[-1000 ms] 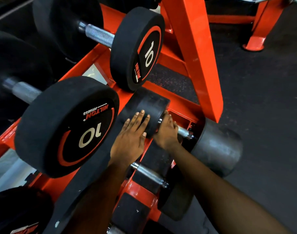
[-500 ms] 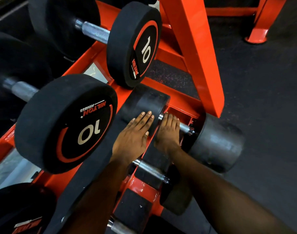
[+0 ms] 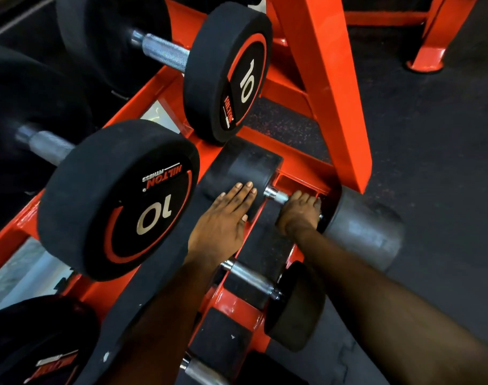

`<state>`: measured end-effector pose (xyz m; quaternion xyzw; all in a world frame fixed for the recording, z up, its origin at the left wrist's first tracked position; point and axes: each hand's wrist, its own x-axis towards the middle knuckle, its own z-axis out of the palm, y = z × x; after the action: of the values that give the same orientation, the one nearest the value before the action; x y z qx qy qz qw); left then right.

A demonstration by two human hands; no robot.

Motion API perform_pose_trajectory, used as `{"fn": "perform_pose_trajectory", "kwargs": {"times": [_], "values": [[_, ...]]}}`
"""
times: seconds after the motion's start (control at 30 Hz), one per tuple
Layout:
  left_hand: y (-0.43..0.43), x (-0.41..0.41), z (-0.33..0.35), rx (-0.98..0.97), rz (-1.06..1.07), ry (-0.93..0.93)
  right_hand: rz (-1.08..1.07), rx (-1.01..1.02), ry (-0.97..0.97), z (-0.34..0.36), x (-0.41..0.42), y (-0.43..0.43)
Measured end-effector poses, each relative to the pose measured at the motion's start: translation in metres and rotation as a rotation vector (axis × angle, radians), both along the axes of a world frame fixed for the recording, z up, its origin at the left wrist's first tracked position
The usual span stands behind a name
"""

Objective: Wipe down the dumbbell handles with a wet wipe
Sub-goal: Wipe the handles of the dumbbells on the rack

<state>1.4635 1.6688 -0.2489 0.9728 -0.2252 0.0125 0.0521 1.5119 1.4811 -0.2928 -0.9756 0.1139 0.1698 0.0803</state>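
- Change against the frame half a second back: the right hand (image 3: 301,211) has slid along the handle (image 3: 277,195) of the lower-shelf dumbbell, away from the inner head (image 3: 245,168) and toward the outer head (image 3: 359,229). Its fingers (image 3: 306,197) lay straight across the bar then.
- Right hand now: fingers clenched over the handle, knuckles up, close beside the outer head. I cannot tell what lies under the palm; it is hidden.
- The inner end of the handle now shows bare and shiny between the right hand and the inner head.
- Left hand (image 3: 223,218): unchanged in place. It lies flat on the rim of the inner head, fingers (image 3: 242,190) released, straight and held together, gripping nothing.
- The task's dumbbell sits on the lowest shelf of the orange rack (image 3: 320,79), next to the rack's upright post. Its outer head overhangs the dark floor (image 3: 431,162).
- Just nearer me on the same shelf lies a smaller dumbbell (image 3: 295,307), its steel bar (image 3: 251,277) passing under my view of the left forearm. Neither hand touches it.
- On the shelf above rest two larger dumbbells, each marked 10: the near one (image 3: 120,198) just left of the left hand, the far one (image 3: 229,73) behind it.
- Both forearms enter from the bottom edge, bare.
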Motion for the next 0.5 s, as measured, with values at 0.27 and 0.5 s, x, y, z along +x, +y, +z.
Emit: {"fn": "perform_pose_trajectory", "kwargs": {"times": [0.27, 0.5], "values": [[0.000, 0.000, -0.002, -0.015, -0.003, -0.012, 0.205, 0.046, -0.222, -0.005, -0.009, 0.020], [0.000, 0.000, 0.000, -0.013, -0.001, -0.005, 0.108, -0.152, 0.057, 0.019, -0.012, -0.014]]}}
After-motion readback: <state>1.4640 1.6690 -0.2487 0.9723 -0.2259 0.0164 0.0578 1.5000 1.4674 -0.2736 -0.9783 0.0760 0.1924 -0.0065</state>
